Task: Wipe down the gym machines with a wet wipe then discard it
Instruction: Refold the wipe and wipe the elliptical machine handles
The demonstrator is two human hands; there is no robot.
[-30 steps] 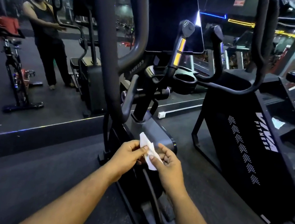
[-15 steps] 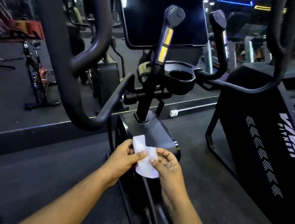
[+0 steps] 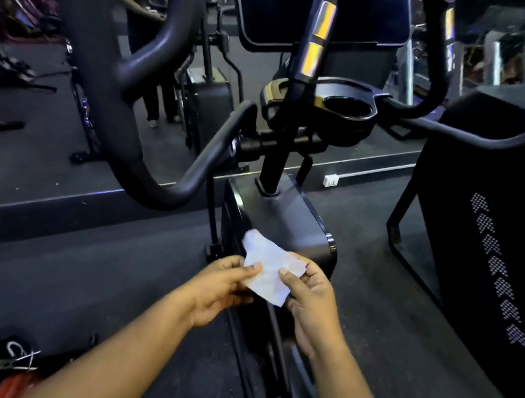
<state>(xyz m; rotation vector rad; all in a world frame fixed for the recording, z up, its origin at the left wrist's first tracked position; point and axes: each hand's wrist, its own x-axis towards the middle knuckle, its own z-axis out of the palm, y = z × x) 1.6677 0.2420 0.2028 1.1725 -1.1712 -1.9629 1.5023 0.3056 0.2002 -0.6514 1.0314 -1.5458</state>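
Right now I have the wet wipe (image 3: 267, 276) pinched between both hands, held out in front of me just above the dark housing (image 3: 289, 217) of the machine. My left hand (image 3: 221, 291) nips its left edge between thumb and curled fingers, and my right hand (image 3: 311, 294) does the same on the right edge, thumb on top. Holding it at two sides like this lets me pull it flat, since it looks crumpled and partly folded, and a spread sheet will cover more surface per pass. I'd guess I am opening it out before the first stroke here, though the low light makes it hard to say how damp or used it is.

I'm standing at the rear of the machine, so the nearest parts are the housing and the curved handlebar (image 3: 167, 179) sweeping off to my left; the cup holder (image 3: 347, 110) and the screen (image 3: 321, 7) sit higher, farther from my hands. The housing seems the natural place to begin, being right under the wipe. No bin shows anywhere in view, so discarding will mean looking elsewhere.
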